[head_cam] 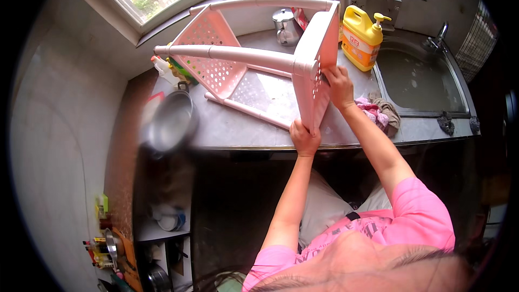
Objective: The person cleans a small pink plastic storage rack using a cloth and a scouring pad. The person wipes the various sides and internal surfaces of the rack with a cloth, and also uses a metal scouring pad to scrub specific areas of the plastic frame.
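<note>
A pink plastic rack [209,52] with two perforated shelves and tubular posts lies on its side on the grey countertop [251,129]. My left hand [305,138] grips the near lower edge of its right-hand shelf, close to the counter's front edge. Higher up, my right hand [339,86] is at the same shelf's outer face, its fingertips partly hidden against the perforated plastic. Behind the rack stands a metal kettle [286,26]. A yellow pump jug of detergent [362,38] is just beyond my right hand.
At the right is a metal sink [419,77] holding cloudy water, with a faucet [438,38]. Crumpled cloths [379,114] lie beside it. A dark pan [172,121] is at the counter's left, near bottles [164,69]. A utensil holder [375,6] stands at the back, below the window.
</note>
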Demonstrator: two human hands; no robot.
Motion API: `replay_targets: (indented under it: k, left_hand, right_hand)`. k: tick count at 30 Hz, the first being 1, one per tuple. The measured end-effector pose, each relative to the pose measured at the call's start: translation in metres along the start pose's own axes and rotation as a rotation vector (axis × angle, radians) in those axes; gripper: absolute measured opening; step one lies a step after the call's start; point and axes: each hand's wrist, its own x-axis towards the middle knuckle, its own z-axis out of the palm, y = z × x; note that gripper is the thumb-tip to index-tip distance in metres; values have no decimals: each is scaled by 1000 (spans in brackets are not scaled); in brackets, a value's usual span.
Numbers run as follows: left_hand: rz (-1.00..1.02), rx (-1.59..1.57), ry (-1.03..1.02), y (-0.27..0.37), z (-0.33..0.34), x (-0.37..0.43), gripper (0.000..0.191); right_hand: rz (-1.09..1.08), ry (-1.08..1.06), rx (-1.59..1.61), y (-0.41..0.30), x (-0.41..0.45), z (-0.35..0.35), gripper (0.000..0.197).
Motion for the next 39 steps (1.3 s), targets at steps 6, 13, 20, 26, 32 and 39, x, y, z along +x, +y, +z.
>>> replay_targets:
  k: [6, 13, 20, 26, 32, 39]
  left_hand:
    - [-27, -13, -32, 6, 4, 2, 25]
    - [-9, 9, -15, -2, -3, -1, 29]
    - [-24, -21, -38, 6, 8, 1, 26]
    - [-57, 16, 20, 1, 2, -1, 26]
    - [-84, 97, -54, -1, 8, 0, 25]
    - [-59, 163, -26, -5, 2, 0, 28]
  right_hand:
    - [-185, 208, -149, 10, 16, 2, 29]
    - [158, -149, 148, 1, -20, 12, 36]
    - [81, 31, 128, 17, -34, 31, 34]
    - [92, -223, 461, -24, -75, 12, 34]
    - [262, -170, 311, 18, -25, 23, 32]
    - [415, 511, 573, 9, 22, -5, 31]
